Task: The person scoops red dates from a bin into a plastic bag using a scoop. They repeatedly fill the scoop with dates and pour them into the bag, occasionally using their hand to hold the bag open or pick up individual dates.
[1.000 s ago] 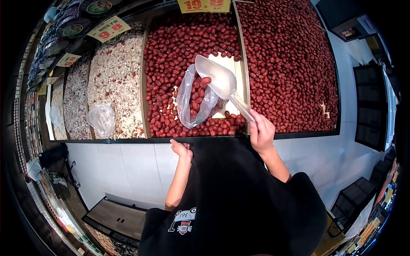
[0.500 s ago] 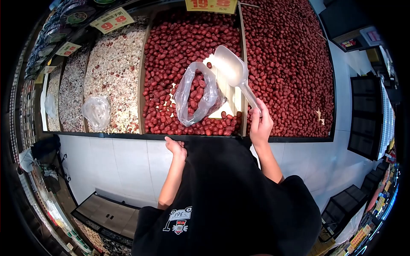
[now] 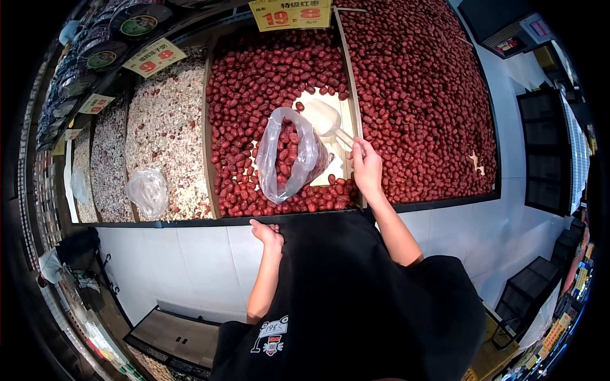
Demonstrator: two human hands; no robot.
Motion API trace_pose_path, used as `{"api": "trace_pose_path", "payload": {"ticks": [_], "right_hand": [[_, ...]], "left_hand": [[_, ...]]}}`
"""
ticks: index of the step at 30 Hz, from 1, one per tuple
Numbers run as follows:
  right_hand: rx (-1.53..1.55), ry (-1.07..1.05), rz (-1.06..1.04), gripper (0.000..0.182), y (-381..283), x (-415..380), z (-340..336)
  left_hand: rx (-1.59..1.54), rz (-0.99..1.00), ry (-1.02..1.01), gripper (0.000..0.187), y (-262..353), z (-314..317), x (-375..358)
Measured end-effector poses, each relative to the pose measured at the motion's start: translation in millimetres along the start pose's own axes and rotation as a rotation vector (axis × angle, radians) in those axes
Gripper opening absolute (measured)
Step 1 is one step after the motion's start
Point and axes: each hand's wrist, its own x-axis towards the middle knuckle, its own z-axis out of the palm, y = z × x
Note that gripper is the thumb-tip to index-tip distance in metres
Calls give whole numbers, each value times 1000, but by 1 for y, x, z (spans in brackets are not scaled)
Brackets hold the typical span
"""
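Note:
My right hand (image 3: 367,168) grips the handle of a pale plastic scoop (image 3: 319,118). The scoop's head is over the bare light bottom of a bin of red dates (image 3: 273,70), with a few dates beside it. Left of the scoop, a clear plastic bag (image 3: 306,162) lies open on the dates and holds several of them. At the bin's front edge, close to my black shirt, is my left hand (image 3: 267,235). Its fingers are curled and its thumb sticks out; I see nothing in it.
Another bin of red dates (image 3: 419,108) lies to the right, past a thin divider (image 3: 349,76). Bins of mixed grains (image 3: 166,114) stand on the left, with a crumpled clear bag (image 3: 148,192) on them. Price signs (image 3: 292,15) hang at the back.
The scoop has moved left and down toward the bin's bare bottom, my right hand with it. The view has shifted slightly. My left hand stays by the front edge.

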Motion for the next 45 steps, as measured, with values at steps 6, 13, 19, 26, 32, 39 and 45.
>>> {"api": "trace_pose_path", "payload": {"ticks": [6,13,19,26,32,39,45], "right_hand": [[428,-47,177,38,11,23,31],[578,-47,166,39,17,15,17],[670,-43,81,40,7,-1,-5],[599,-14,-17,37,-37,-32,-47],[474,-1,-181,34,-51,-63,-72],[-52,21,-535,27,-62,-81,-91],[-330,67,-845,28,-67,-75,-91]], "left_hand": [[-4,-13,-10,42,0,-1,0],[19,-3,9,43,1,2,-2],[14,29,-25,42,-3,-4,6],[17,27,-11,41,1,0,-2],[-9,45,9,39,-1,2,-3],[-23,97,-25,41,-4,2,-3],[-49,121,-90,42,-5,-4,-6]]}}
